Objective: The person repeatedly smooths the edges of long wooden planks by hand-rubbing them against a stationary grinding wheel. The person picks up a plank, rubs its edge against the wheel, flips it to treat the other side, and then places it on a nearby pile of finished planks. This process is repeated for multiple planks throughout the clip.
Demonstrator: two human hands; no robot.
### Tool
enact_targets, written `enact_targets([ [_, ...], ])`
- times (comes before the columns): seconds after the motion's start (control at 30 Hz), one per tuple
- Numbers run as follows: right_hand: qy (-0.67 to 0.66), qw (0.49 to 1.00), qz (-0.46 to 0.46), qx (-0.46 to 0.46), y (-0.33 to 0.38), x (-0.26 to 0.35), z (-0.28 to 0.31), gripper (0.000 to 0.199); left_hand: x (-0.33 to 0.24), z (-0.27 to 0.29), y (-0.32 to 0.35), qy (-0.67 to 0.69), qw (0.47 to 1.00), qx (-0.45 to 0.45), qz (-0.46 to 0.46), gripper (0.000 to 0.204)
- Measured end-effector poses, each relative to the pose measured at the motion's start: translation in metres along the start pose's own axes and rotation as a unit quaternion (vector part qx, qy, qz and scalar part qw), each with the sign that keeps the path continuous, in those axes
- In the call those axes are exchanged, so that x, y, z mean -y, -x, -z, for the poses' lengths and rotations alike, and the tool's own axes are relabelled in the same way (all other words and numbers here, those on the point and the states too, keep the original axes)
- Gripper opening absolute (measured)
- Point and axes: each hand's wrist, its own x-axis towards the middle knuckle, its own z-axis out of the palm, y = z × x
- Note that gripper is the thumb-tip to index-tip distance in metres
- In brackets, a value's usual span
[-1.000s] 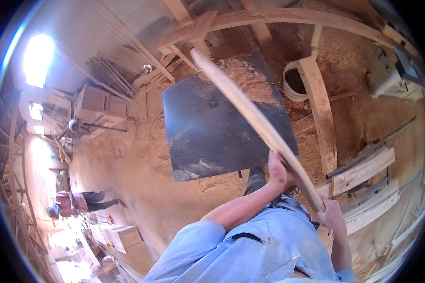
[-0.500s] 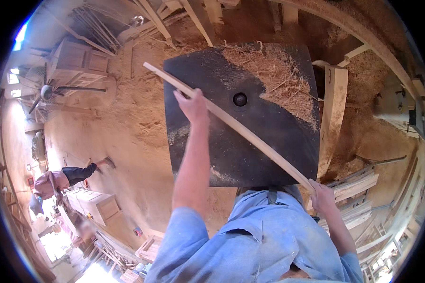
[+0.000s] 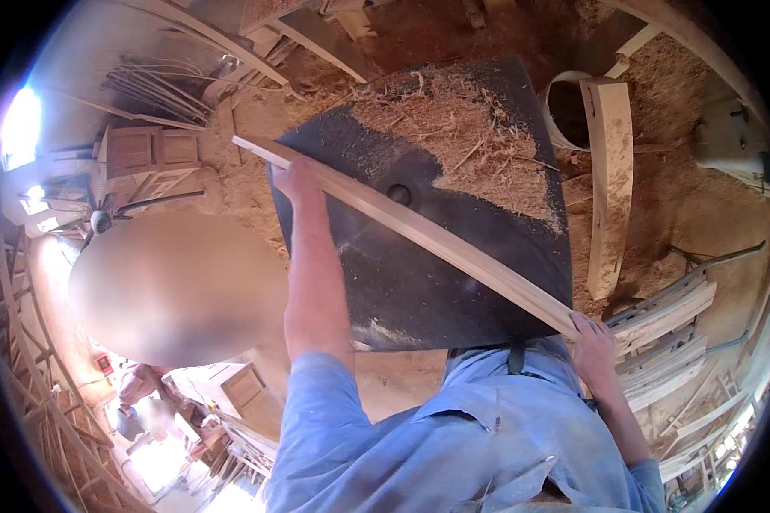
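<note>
A long, pale wooden strip (image 3: pixel 436 242) lies slantwise over a dark, flat machine table (image 3: pixel 402 299). My left hand (image 3: pixel 299 178) is closed around the strip near its far left end. At the near right end, beside the table's corner, my right hand (image 3: pixel 595 344) grips it too. Just beyond the strip's middle, a round dark fitting (image 3: pixel 399 194) sits in the table top. Loose wood shavings (image 3: pixel 470 128) cover the table's far right part.
A thick wooden beam (image 3: pixel 609 188) stands right of the table, near a round pipe opening (image 3: pixel 565 111). Curved boards (image 3: pixel 667 333) are stacked at the right. Wooden cabinets (image 3: pixel 150 154) stand at the left. People are at the lower left; a blurred oval hides part of that side.
The strip has turned, showing more of its broad side, and lies closer to the round fitting. Both hands keep their hold. The view has shifted, and a blurred patch now covers the left.
</note>
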Motion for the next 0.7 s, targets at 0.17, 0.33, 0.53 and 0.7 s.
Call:
enact_targets([
  [0.17,0.022,0.998,-0.049,0.018,0.085,-0.073,0.010,0.051,0.002,-0.024,0.102,-0.068,0.997,-0.001,-0.024,0.042],
  [0.33,-0.015,0.998,-0.053,-0.014,0.167,-0.143,0.033,0.052,0.003,-0.036,0.224,-0.085,0.996,-0.008,0.024,0.054],
  [0.53,-0.047,0.991,-0.116,-0.039,0.282,-0.237,0.047,0.044,-0.009,-0.059,0.374,-0.119,0.992,-0.014,0.025,0.065],
  [0.7,-0.031,0.992,-0.122,-0.017,0.305,-0.262,0.050,0.041,0.009,-0.054,0.396,-0.123,0.990,-0.001,0.064,0.075],
])
